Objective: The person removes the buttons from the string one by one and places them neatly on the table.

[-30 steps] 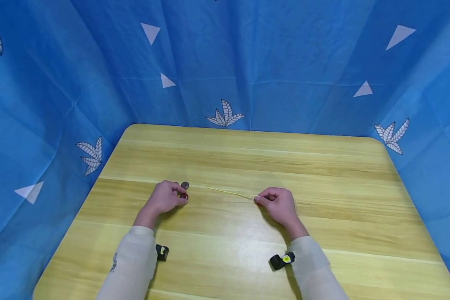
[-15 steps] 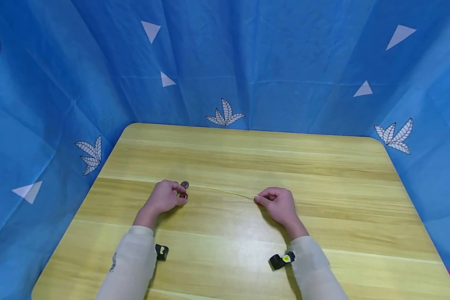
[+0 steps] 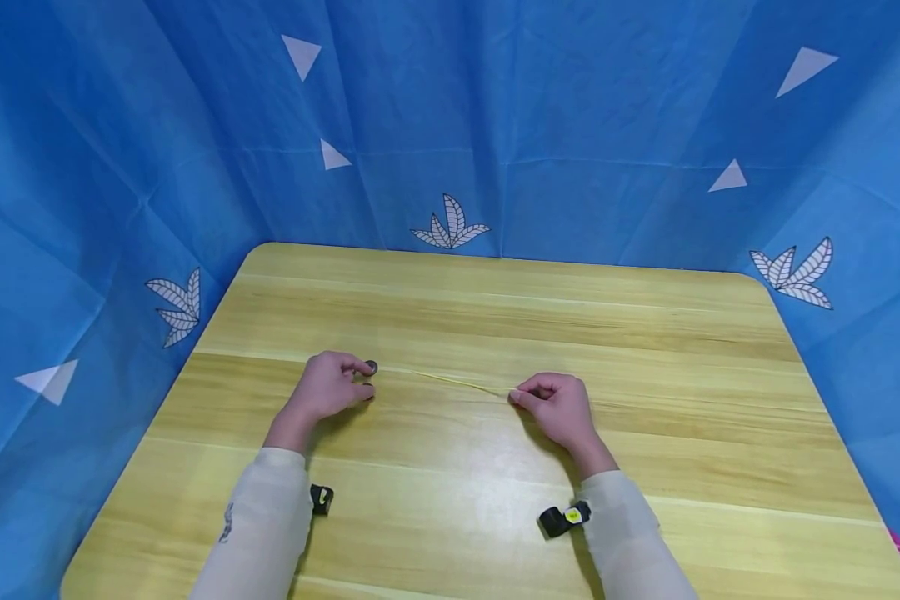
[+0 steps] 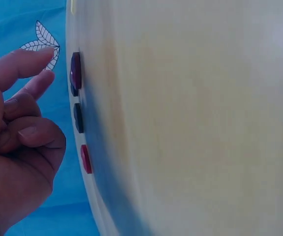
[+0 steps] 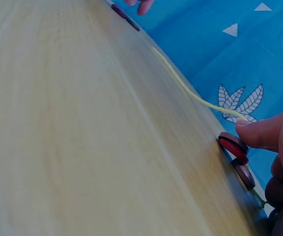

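Observation:
My left hand (image 3: 326,386) hovers over several round button-like discs at mid-left, thumb and index finger spread with nothing between them. In the left wrist view a dark red disc (image 4: 76,70) overlaps another, with a dark disc (image 4: 78,118) and a red disc (image 4: 85,159) in line below. Across from it, my right hand (image 3: 558,408) pinches the end of a thin yellow string (image 3: 453,382) that stretches left toward the discs. Under the right thumb are a red-and-dark disc (image 5: 234,146) and a dark disc (image 5: 243,173); greenish string shows below them.
Everything rests on a pale wooden table (image 3: 450,317) with rounded far corners. A blue curtain (image 3: 585,125) with leaf and triangle prints surrounds its back and sides. Black wrist devices (image 3: 562,520) sit at both cuffs.
The left thumb and index finger have parted, and the red disc seen between them earlier no longer shows there in the head view. The right hand and string have barely moved.

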Available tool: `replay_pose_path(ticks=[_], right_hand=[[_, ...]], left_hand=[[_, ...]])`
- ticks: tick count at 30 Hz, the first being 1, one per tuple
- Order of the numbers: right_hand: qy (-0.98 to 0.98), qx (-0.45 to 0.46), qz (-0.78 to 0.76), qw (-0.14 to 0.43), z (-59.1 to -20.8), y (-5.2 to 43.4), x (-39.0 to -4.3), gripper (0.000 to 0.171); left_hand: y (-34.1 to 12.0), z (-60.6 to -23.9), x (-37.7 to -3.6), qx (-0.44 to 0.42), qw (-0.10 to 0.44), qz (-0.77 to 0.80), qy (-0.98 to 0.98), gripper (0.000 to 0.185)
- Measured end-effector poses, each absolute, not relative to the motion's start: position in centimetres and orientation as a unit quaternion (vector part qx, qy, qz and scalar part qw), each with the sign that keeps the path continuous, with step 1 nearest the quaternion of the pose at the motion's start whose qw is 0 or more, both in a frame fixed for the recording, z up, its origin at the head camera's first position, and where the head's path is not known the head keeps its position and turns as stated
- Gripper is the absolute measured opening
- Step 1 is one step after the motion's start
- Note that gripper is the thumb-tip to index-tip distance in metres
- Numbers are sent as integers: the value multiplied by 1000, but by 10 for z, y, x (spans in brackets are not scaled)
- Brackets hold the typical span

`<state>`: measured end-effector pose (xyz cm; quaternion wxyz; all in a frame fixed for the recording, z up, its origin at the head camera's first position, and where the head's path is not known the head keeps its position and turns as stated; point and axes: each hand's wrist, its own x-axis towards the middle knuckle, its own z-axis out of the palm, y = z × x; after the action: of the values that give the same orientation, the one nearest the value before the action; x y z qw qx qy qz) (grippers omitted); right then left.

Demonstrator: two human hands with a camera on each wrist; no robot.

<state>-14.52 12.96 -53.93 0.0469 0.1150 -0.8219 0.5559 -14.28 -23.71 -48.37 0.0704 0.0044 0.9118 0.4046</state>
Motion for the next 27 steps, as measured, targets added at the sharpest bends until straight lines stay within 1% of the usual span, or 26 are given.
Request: replay_pose_path(ticks=[3,7,15,17,27], right_hand=[[-822,114,557,46,-540,130,-145,11],[-821,115,557,50,-541,131,-145,10],[-815,114,565,49,-540,131,-146,8],[-815,115,565,49,-535,130,-145,7],[-813,116,569,48,-542,132,-148,9]], left_hand=[[-233,-482,-146,17,66,407,911,28],[-223,-481,-150,35,76,417,905,29],[-188,-474,-161,58,85,431,896,27],[-179,-473,-164,66,87,432,895,27],[-140,-465,-176,106,92,434,890,27]])
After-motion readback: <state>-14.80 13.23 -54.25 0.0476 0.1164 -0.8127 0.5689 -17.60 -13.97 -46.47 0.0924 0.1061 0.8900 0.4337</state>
